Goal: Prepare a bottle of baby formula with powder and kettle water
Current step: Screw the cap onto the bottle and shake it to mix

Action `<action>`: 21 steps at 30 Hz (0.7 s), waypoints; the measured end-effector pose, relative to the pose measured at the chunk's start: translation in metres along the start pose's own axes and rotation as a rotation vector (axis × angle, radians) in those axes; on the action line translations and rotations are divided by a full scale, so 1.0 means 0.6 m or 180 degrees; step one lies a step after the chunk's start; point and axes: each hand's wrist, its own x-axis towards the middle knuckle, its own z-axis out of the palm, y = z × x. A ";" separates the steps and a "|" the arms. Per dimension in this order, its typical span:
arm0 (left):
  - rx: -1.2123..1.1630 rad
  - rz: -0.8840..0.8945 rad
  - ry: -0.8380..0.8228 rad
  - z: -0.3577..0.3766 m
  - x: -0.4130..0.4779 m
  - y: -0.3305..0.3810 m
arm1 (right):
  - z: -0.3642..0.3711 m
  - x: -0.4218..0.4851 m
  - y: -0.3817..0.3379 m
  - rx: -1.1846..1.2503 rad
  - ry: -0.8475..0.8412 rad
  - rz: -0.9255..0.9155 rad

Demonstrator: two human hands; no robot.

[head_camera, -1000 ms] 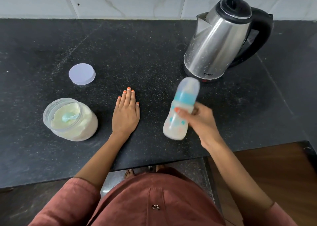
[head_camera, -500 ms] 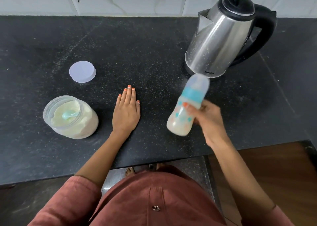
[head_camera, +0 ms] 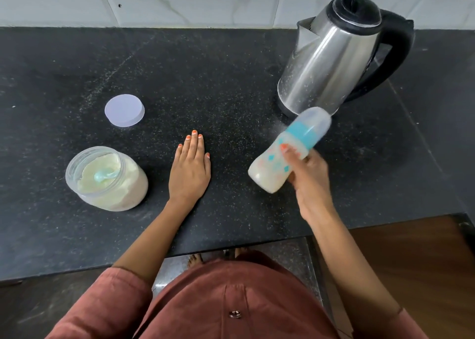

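Right hand [head_camera: 309, 176] grips the capped baby bottle [head_camera: 270, 167] (tilted, milky) above the black speckled countertop [head_camera: 205, 81]. The kettle [head_camera: 326, 63] stands just beyond the grip, the left hand [head_camera: 190, 174] lies flat to its left, and a white tiled wall [head_camera: 205, 1] runs behind.

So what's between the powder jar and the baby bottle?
In the head view, the left hand lies flat on the counter between the powder jar and baby bottle.

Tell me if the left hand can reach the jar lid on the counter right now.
Probably yes. The left hand rests flat and empty on the counter; the lid lies beyond it to the left, with only bare counter between. The powder jar sits off that line.
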 end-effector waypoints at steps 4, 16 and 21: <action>0.0001 0.0007 -0.0006 0.000 0.002 0.000 | 0.001 -0.024 0.010 -0.1027 -0.0725 0.0064; -0.0008 0.0023 -0.0008 -0.001 0.002 0.000 | 0.001 -0.023 0.011 -0.0900 -0.0639 -0.0033; -0.0015 0.0030 0.0014 -0.001 0.001 0.001 | 0.005 0.010 -0.002 0.0279 0.0180 -0.0218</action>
